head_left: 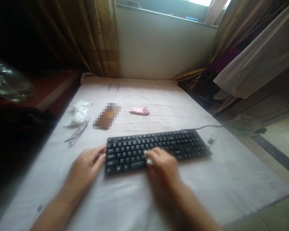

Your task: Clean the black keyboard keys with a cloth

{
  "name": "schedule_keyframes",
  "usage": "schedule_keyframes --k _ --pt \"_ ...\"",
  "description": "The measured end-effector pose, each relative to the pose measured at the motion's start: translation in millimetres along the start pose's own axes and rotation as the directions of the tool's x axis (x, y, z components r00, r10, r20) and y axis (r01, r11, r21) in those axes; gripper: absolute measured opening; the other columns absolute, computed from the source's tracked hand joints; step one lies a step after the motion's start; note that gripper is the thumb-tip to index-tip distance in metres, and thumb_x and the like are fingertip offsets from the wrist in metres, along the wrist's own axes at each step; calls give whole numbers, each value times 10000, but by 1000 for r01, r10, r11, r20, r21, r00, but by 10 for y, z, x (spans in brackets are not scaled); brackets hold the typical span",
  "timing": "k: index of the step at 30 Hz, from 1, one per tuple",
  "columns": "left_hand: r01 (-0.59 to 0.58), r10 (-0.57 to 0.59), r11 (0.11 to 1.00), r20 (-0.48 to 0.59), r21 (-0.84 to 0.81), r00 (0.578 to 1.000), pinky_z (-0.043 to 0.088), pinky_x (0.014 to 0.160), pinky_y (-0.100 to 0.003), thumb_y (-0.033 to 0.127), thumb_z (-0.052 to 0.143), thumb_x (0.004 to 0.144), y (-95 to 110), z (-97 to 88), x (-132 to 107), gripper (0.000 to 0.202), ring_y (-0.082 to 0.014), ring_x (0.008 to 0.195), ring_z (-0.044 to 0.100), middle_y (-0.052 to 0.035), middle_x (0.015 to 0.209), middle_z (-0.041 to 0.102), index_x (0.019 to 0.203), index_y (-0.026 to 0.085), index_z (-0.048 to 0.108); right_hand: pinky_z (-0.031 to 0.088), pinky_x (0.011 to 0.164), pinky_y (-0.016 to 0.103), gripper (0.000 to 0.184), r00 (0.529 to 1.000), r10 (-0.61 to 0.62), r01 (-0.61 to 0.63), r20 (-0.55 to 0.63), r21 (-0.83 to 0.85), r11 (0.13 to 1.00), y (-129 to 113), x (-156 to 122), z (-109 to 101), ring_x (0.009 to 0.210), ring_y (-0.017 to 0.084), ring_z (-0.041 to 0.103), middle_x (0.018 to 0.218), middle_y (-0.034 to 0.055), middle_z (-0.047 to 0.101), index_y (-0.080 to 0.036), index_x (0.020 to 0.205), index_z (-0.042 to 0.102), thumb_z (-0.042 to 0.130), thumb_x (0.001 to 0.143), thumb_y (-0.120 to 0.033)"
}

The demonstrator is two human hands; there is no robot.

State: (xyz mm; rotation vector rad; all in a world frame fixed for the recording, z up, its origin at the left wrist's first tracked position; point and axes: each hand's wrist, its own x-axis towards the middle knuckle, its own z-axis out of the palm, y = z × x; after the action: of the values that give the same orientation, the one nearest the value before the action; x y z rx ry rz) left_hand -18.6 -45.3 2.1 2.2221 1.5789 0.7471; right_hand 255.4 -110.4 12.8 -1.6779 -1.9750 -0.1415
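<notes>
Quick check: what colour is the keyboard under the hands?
The keyboard is black, keys and frame alike, with pale lettering. The head view, the only one, shows it.

Keyboard [170, 144] blocks centre; glasses [77, 133], white cloth [80, 112], pink item [139, 110] clutter far side; tabletop [231, 179] right, near strip open.

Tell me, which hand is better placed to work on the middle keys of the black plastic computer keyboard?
The right hand, probably: its fingertips rest on the middle keys of the black plastic computer keyboard. The left hand sits at the keyboard's left edge, apparently steadying it.
</notes>
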Motion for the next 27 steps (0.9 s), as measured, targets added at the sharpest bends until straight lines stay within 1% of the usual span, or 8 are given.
schedule_keyframes --k 5,9,11,13,15,18,24,27 --pt "22 -22 999 -9 -38 1000 560 881 -360 459 490 880 53 -1 -3 381 -239 955 704 -40 1041 771 1094 253 729 383 599 259 185 985 -117 107 124 81 991 -357 147 80 670 160 604 770 15 682 -215 823 704 562 792 -101" --pt "82 -83 991 -6 -105 997 553 900 -355 450 489 875 29 5 13 356 -225 947 712 -31 1021 776 1021 254 747 411 641 247 170 931 -201 148 306 189 971 -605 428 155 746 156 638 866 7 711 -247 906 730 590 851 -167" --pt "106 -108 987 -10 -124 994 551 905 -363 460 487 874 11 3 24 356 -227 948 712 -33 1013 776 1003 252 746 423 673 247 191 912 -182 127 367 170 977 -693 641 217 817 162 648 949 23 718 -261 976 737 568 901 -210" --pt "114 -118 986 -24 -120 993 550 905 -370 457 482 877 -9 -2 34 355 -230 951 709 -39 1008 774 1000 246 739 423 676 252 234 906 -108 81 408 84 993 -752 841 290 852 169 647 994 38 715 -275 1035 734 518 954 -238" --pt "110 -116 989 -48 -103 992 550 901 -373 439 474 881 -28 -6 41 349 -231 950 705 -47 1001 772 997 236 733 418 662 260 243 895 -82 72 439 39 997 -784 959 354 844 176 642 1006 45 712 -279 1025 739 502 972 -260" --pt "99 -106 992 -81 -84 991 552 891 -368 414 465 888 -49 1 48 340 -230 942 703 -57 994 770 997 223 724 413 659 265 235 884 -124 114 451 49 992 -796 917 386 833 180 632 975 43 707 -278 990 747 513 970 -262" --pt "73 -83 994 -118 -87 990 553 889 -357 376 461 896 -54 52 55 322 -222 945 700 -59 1002 769 1013 217 715 388 650 253 194 854 -304 287 423 106 952 -758 527 257 771 156 587 894 34 681 -244 938 740 560 926 -175" --pt "57 -68 995 -140 -84 988 553 892 -358 351 458 898 -67 65 58 309 -220 950 698 -55 997 771 1018 216 709 380 634 251 200 824 -369 337 429 153 929 -745 567 207 749 150 578 855 25 665 -250 896 735 550 927 -181"
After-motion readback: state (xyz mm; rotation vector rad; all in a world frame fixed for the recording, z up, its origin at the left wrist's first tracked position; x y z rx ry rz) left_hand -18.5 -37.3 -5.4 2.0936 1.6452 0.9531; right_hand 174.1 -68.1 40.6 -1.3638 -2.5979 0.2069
